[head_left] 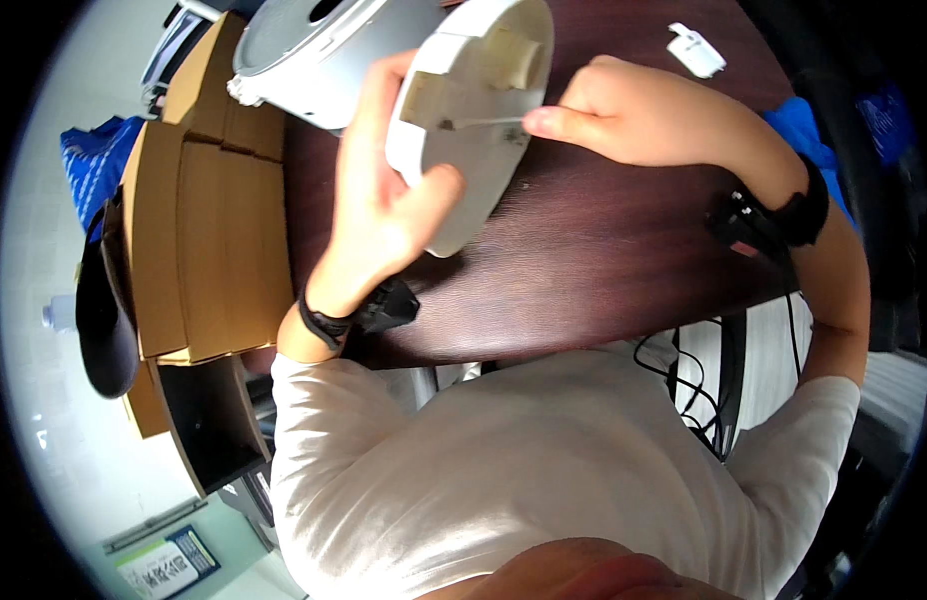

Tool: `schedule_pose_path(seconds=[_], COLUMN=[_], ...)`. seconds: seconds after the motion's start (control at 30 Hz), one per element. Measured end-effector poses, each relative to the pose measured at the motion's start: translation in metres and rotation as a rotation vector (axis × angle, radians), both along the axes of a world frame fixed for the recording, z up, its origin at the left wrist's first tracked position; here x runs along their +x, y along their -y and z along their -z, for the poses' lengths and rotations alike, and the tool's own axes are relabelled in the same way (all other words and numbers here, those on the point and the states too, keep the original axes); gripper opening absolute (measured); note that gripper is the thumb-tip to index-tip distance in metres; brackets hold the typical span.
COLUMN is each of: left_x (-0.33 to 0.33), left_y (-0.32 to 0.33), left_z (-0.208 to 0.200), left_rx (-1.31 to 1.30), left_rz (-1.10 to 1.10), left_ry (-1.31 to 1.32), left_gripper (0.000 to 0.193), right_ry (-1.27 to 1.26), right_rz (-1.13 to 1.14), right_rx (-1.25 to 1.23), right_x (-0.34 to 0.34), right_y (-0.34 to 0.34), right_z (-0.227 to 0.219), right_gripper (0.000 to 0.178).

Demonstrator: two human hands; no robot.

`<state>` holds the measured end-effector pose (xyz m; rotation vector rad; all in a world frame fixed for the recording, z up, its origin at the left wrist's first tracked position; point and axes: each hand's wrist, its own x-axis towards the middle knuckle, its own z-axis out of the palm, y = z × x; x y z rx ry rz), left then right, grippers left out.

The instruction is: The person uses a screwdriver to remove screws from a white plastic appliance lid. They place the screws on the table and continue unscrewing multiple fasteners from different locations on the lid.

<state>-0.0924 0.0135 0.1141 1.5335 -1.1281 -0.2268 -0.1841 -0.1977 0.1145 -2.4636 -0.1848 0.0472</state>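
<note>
My left hand [384, 190] grips a white round plastic cover [479, 175] by its rim and tilts it up on edge over the table. The thumb lies on the near side, with the fingers partly hidden behind the rim. Dark spots of dirt show on the cover's inner face. In my right hand [594, 110], pinched between thumb and fingers, is a thin white stick [489, 122] that looks like a cotton swab. Its far end touches the inside of the cover beside a brownish spot.
A large white round appliance [374, 50] stands behind my left hand. Cardboard boxes [229, 250] are stacked at the left. A small white plastic piece [696, 50] lies on the dark wood table [604, 250] at the far right. Black cables [684, 390] hang below the table's near edge.
</note>
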Motion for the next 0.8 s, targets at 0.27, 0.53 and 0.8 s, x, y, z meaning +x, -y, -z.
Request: schedule_pose_path(seconds=[0.27, 0.53, 0.8], left_x=[0.007, 0.038, 0.053], left_y=[-0.007, -0.001, 0.001], left_z=[-0.004, 0.013, 0.030], left_rx=[-0.036, 0.051, 0.068], left_rz=[-0.055, -0.058, 0.039], left_ry=[-0.237, -0.706, -0.838], left_gripper=[0.058, 0.033, 0.019], right_ry=[0.024, 0.086, -0.075], right_rz=[0.108, 0.482, 0.458], right_rx=[-0.218, -0.302, -0.356], right_x=[-0.044, -0.087, -0.070], right_y=[0.051, 0.120, 0.109], right_z=[-0.004, 0.063, 0.074], right_gripper=[0.059, 0.024, 0.017])
